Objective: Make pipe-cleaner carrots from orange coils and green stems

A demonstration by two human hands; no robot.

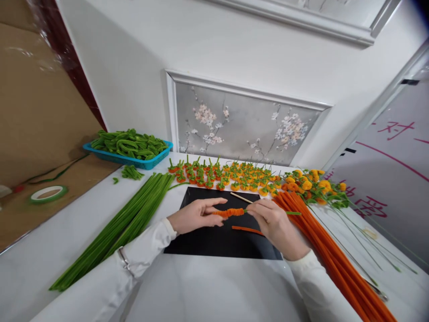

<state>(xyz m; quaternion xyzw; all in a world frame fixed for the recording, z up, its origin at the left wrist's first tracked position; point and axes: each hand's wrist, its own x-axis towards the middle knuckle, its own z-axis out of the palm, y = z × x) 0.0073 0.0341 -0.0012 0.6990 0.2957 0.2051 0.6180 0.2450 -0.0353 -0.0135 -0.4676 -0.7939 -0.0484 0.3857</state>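
An orange coil [234, 212] of fuzzy stem hangs above a black mat [208, 243] in the middle. My left hand [197, 215] has its thumb and fingers closed around the coil's left end. At the coil's right, my right hand [276, 226] pinches a green stem [293, 213], which sticks out past the fingers on the right. A pale thin stick [240, 197] lies at the mat's back edge, and a short orange stem [247, 230] lies on the mat below the coil, its right end by my right hand.
Long green stems [117, 228] lie left, long orange stems [328, 250] right. Behind stand rows of small orange and yellow pieces [234, 176]. A blue basket [147, 164] of green curls is back left, green tape [49, 194] far left, and a flower bunch [311, 183] back right.
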